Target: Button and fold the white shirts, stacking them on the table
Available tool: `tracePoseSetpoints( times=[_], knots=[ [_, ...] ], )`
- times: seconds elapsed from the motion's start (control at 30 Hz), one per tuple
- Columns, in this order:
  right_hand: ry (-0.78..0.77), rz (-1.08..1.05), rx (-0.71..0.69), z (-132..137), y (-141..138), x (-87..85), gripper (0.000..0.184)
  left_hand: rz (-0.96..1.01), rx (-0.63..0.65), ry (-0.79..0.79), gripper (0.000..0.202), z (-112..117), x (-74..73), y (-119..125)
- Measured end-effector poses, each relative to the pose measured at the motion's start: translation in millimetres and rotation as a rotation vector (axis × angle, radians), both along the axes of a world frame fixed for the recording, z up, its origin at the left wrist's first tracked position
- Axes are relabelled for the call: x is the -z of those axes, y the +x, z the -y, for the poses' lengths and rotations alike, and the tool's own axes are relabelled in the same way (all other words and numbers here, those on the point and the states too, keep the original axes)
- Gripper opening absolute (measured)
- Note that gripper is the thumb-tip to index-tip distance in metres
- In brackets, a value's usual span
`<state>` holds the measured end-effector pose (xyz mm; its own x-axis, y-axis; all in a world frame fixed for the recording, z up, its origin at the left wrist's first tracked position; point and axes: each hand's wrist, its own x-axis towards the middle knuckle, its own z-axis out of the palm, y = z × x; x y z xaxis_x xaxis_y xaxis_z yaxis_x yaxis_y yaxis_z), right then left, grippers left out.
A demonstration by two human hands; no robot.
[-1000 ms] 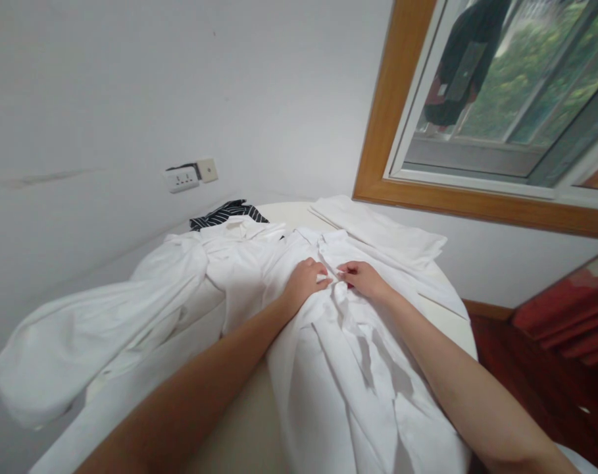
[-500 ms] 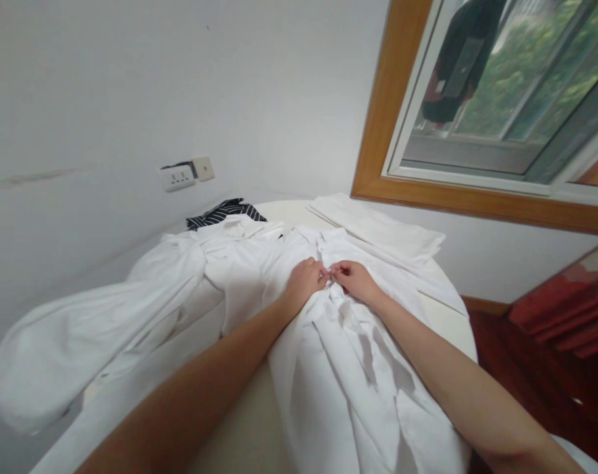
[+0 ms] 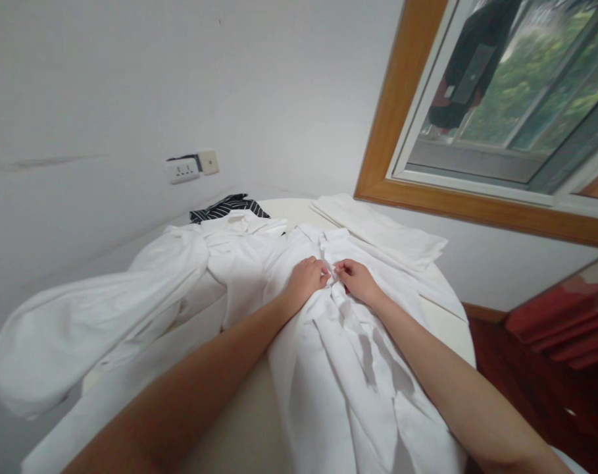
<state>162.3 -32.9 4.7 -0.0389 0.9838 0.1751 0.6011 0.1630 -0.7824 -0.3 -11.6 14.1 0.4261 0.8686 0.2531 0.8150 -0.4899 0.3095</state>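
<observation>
A white shirt (image 3: 323, 368) lies front up on a round table, its collar toward the far side and its lower part spread toward me. Near the upper front, my left hand (image 3: 308, 280) pinches one edge of the shirt's front opening. Just to the right, my right hand (image 3: 355, 280) pinches the other edge, its fingertips close to those of the left. Whatever small part, such as a button, sits between the fingertips is too small to make out. Below the hands the front edges hang loose and wavy.
Another white garment with a puffed sleeve (image 3: 96, 316) lies at the left, hanging over the table edge. Behind it is a black striped cloth (image 3: 229, 207). A folded white cloth (image 3: 382, 227) lies at the back right of the table (image 3: 454, 322). A wall socket (image 3: 183, 170) and window frame (image 3: 456, 205) are beyond.
My fingertips have drawn slightly apart at the shirt's front edges, with the hands in nearly the same place. The view has shifted a little.
</observation>
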Motion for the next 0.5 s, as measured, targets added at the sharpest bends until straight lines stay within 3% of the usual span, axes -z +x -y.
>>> tracePoseSetpoints(
  times=[0.3, 0.5],
  knots=[
    [-0.003, 0.013, -0.019, 1.4, -0.5, -2.1, 0.019, -0.051, 0.002, 0.038, 0.016, 2.1, 0.9, -0.2],
    [0.003, 0.030, -0.027, 1.6, -0.7, -3.6, 0.019, 0.028, 0.008, 0.024, 0.013, -5.5, 6.5, -2.0]
  ],
)
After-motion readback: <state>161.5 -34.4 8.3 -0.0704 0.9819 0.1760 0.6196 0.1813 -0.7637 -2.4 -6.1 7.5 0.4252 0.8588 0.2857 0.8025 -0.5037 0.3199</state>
